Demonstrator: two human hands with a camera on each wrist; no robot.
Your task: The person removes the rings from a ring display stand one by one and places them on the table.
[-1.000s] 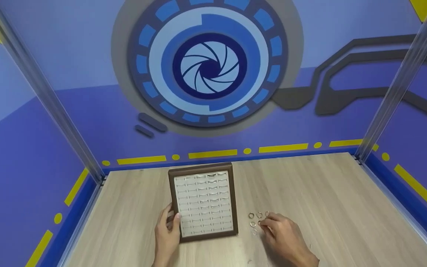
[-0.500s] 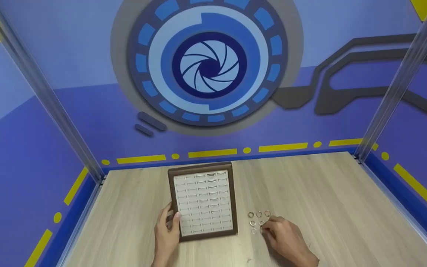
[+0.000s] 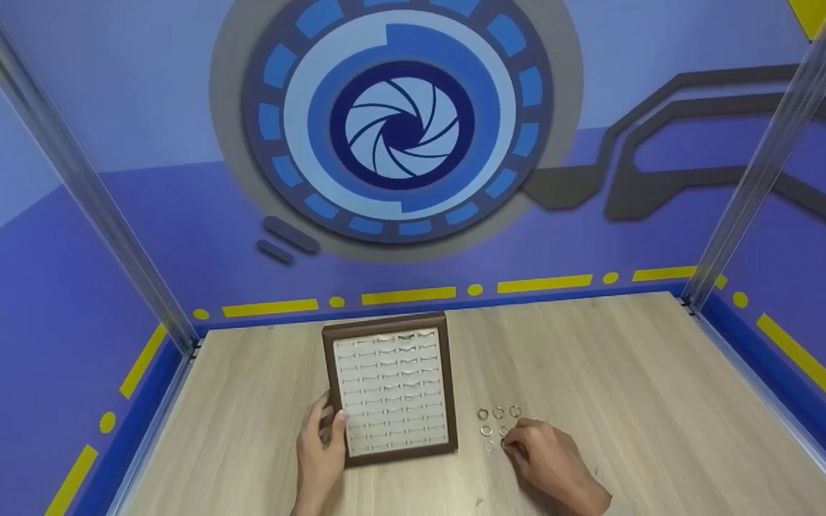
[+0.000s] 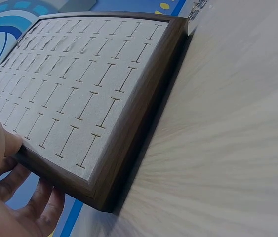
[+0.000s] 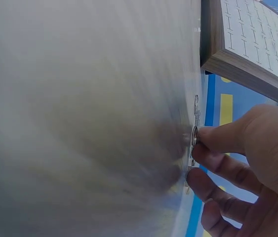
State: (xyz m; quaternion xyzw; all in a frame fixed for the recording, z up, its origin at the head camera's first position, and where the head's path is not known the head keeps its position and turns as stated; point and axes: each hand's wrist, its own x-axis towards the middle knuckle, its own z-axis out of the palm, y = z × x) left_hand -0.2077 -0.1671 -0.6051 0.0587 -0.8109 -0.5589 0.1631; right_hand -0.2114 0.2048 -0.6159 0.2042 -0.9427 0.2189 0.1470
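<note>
My left hand grips the left edge of a brown-framed ring display tray, thumb at the front and fingers behind. The tray stands tilted up on the table. Its pale slotted pad faces me, with thin rings sitting in some of the upper slots. To its right, my right hand is down at the tabletop, thumb and forefinger pinching a small metal ring. Several loose rings lie in short rows just beyond and left of those fingertips. Part of this group is hidden by the right hand.
The pale wood table is enclosed by blue and purple printed panels. Metal posts rise at both back corners. In the left wrist view, the tray's lower wooden edge runs close along the tabletop.
My right hand has shifted slightly toward me, so the far right loose ring now shows fully. The left hand and tray hold their place; the view has drifted a little.
</note>
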